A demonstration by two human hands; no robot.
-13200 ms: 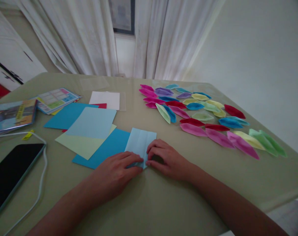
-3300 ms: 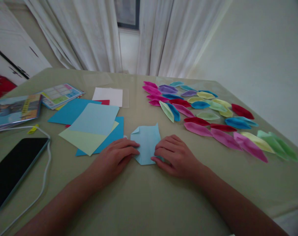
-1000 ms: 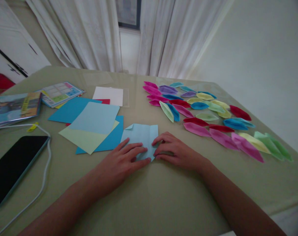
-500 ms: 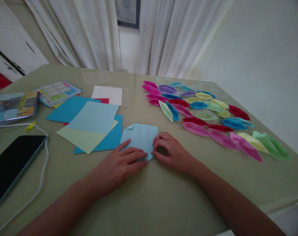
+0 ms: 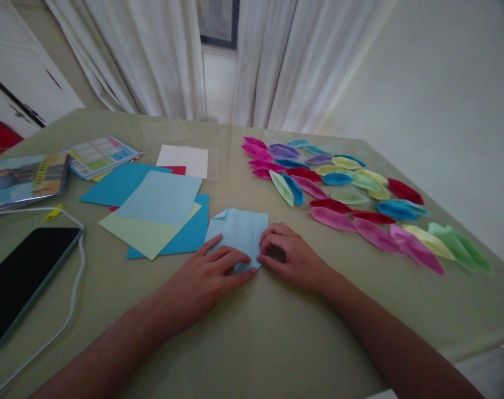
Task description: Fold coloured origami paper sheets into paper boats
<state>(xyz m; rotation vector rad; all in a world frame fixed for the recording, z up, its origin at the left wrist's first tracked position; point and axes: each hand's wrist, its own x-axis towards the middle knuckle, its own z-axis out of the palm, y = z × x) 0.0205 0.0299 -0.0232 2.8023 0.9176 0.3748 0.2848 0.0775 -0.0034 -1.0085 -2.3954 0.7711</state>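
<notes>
A light blue sheet of origami paper (image 5: 240, 226) lies flat on the table between my hands, with crease lines and a small folded corner at its far left. My left hand (image 5: 214, 271) rests on its near left part, fingers spread, the thumb reaching toward the near right corner. At the right edge, my right hand (image 5: 291, 255) pinches the paper between thumb and curled fingers. The near edge of the sheet is partly hidden under my left fingers.
Several folded paper boat-like pieces (image 5: 337, 178) in many colours spread across the right side. Loose coloured sheets (image 5: 160, 194) overlap on the left, near booklets (image 5: 27, 177), a phone (image 5: 25, 277) and a white cable (image 5: 74, 288). White paper (image 5: 183, 160) lies farther back.
My left thumb has slid a little to the right along the near edge of the paper. My right hand keeps its pinch; the view has shifted very slightly.
</notes>
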